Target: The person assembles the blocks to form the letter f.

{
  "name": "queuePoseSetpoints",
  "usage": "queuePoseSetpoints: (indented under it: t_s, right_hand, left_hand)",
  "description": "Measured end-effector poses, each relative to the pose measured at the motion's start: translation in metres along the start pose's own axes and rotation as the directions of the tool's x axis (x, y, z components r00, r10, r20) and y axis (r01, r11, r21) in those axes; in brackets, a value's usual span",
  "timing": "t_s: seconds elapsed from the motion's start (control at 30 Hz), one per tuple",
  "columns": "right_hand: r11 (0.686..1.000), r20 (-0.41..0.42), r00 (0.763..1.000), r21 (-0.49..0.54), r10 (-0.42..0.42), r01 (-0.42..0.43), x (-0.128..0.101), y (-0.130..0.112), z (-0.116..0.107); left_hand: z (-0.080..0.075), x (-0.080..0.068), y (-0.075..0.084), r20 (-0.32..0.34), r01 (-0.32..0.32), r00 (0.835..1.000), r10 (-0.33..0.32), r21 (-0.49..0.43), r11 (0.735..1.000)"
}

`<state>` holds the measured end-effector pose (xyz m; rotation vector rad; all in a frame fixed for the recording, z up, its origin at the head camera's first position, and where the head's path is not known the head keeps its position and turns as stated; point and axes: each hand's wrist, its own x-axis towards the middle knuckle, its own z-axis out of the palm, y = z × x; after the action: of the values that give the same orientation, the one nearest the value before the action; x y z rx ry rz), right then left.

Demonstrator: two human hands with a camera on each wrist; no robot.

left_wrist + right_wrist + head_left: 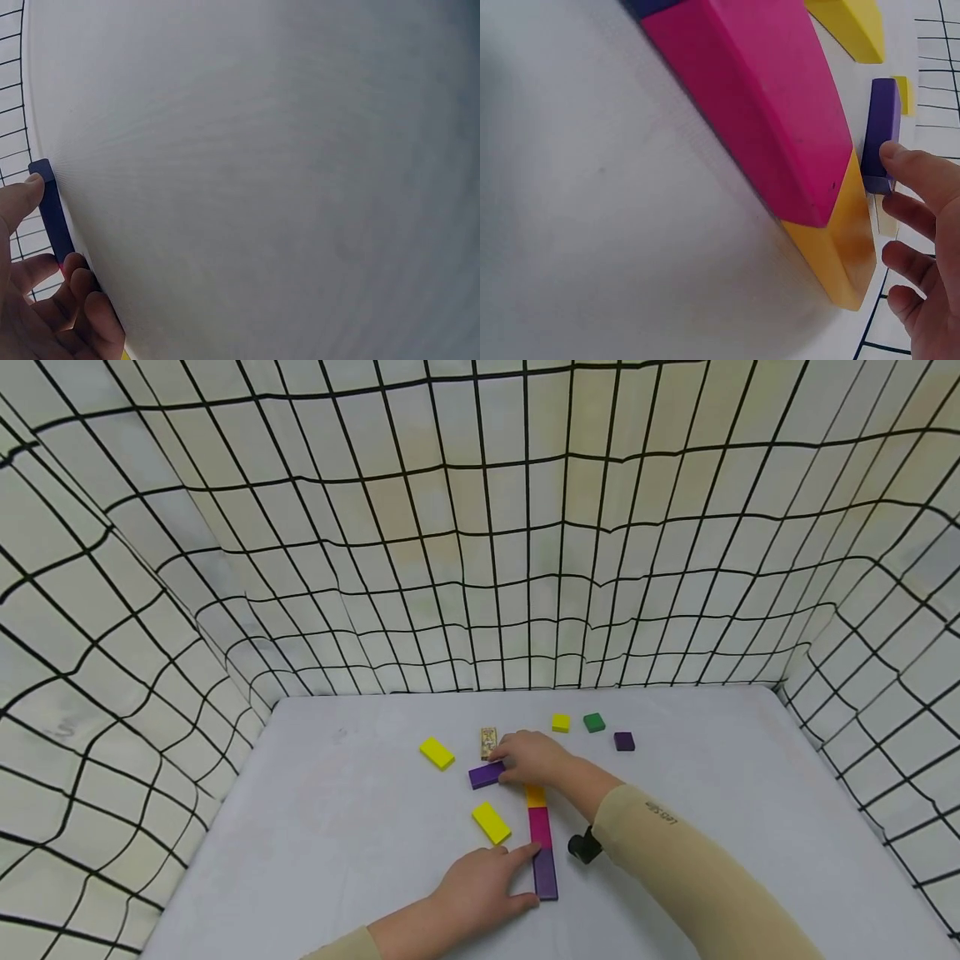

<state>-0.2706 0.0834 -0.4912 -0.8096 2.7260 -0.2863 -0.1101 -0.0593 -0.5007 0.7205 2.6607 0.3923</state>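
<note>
A row of blocks runs toward me: a purple block [546, 874] nearest, then a pink block [540, 828], then an orange block [536, 797]. My left hand [480, 887] lies beside the row, index fingertip at the pink-purple joint and thumb at the purple block's near end. My right hand [534, 758] reaches past the row's far end. There its thumb and index finger pinch the end of a second purple block [881, 124], which lies crosswise left of the row. A patterned beige block [488, 742] is just beyond those fingers.
Two yellow blocks [491, 823] [437, 753] lie left of the row. Beyond my right hand are a small yellow block [561, 722], a green block [594, 722] and a dark purple block [624, 742]. Black netting [525, 560] surrounds the white table [315, 827].
</note>
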Motion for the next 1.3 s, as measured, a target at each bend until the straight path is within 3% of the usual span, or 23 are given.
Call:
queuePoseSetpoints:
  t_s: [0.5, 0.67, 0.93, 1.3]
  right_hand:
    - [0.999, 0.011, 1.0, -0.046, -0.016, 0.017, -0.003, -0.007, -0.001]
    - [1.0, -0.027, 1.0, 0.0, 0.012, -0.012, -0.005, -0.003, -0.004]
    - [0.98, -0.063, 0.994, 0.184, 0.094, -0.081, -0.016, 0.015, -0.014]
    - [0.97, -0.116, 0.987, 0.23, 0.109, -0.08, -0.049, 0.056, -0.015]
  left_hand:
    - [0.002, 0.0, -0.001, -0.001, -0.004, 1.0, 0.004, 0.004, 1.0]
    - [0.002, 0.0, -0.001, -0.001, -0.007, 1.0, 0.007, 0.001, 1.0]
    - [0.002, 0.001, -0.001, 0.015, 0.017, 1.0, -0.017, 0.003, 1.0]
    - [0.003, 0.001, 0.0, 0.007, 0.018, 1.0, -0.018, 0.014, 1.0]
